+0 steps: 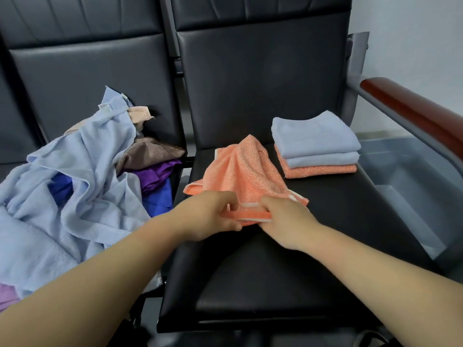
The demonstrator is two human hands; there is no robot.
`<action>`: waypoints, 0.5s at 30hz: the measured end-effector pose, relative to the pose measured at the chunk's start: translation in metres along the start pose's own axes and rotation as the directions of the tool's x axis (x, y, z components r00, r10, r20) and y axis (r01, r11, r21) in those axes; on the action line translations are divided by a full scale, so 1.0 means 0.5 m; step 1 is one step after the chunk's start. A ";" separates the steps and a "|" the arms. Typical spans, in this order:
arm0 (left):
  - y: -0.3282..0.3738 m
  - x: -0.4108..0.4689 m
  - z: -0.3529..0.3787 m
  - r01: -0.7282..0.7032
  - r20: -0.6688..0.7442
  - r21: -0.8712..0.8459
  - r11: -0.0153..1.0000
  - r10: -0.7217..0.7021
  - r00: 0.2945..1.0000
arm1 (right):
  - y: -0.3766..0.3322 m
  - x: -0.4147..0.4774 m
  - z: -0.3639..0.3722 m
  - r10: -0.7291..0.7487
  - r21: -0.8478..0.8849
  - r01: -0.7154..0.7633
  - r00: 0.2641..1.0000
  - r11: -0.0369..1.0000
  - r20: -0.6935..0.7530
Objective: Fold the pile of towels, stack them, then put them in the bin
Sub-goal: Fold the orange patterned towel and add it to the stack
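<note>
1. Left hand (213,214) grips the near hem of the orange towel (245,169) above the middle of the black seat (263,284), its fingers curled over the cloth and its thumb underneath.
2. The right hand (285,221) pinches the same white-edged hem just beside the left hand, with its fingers curled around the border.
3. The orange towel is bunched. Its near edge is raised in both hands and its far part lies crumpled on the seat, toward the seat's back.
4. A folded stack (315,144) sits at the seat's back right corner: two light blue towels on an orange one.
5. The unfolded pile (75,171) lies left of the seat, with light blue cloth over purple, blue, brown and peach pieces.
6. A grey bin (406,176) stands off the seat's right side, lower than the red-brown armrest (413,108).
</note>
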State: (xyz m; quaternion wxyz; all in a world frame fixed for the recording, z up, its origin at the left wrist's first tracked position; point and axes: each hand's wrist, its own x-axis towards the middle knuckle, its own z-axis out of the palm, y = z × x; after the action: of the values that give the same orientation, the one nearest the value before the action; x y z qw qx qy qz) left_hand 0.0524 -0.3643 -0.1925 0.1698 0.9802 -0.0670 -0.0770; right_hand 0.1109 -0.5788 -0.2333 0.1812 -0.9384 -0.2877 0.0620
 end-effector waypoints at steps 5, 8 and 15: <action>-0.012 -0.004 -0.088 0.076 -0.082 0.152 0.986 -0.064 0.995 | 0.018 0.014 -0.118 0.082 0.105 -0.073 0.994 0.992 -0.075; -0.001 -0.014 -0.131 0.100 -0.224 -0.149 0.984 -0.132 0.966 | 0.016 0.011 -0.180 0.085 0.242 -0.043 0.983 0.969 -0.165; 0.042 -0.015 -0.133 0.071 -0.328 -0.533 0.843 -0.283 0.901 | -0.025 -0.018 -0.185 -0.051 0.408 0.064 0.998 0.911 -0.042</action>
State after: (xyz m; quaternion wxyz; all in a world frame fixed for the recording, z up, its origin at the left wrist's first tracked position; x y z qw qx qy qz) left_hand 0.0544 -0.3612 -0.1224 0.4241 0.8971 0.0842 0.0912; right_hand 0.1173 -0.6026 -0.1429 0.3797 -0.8716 -0.2931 0.1011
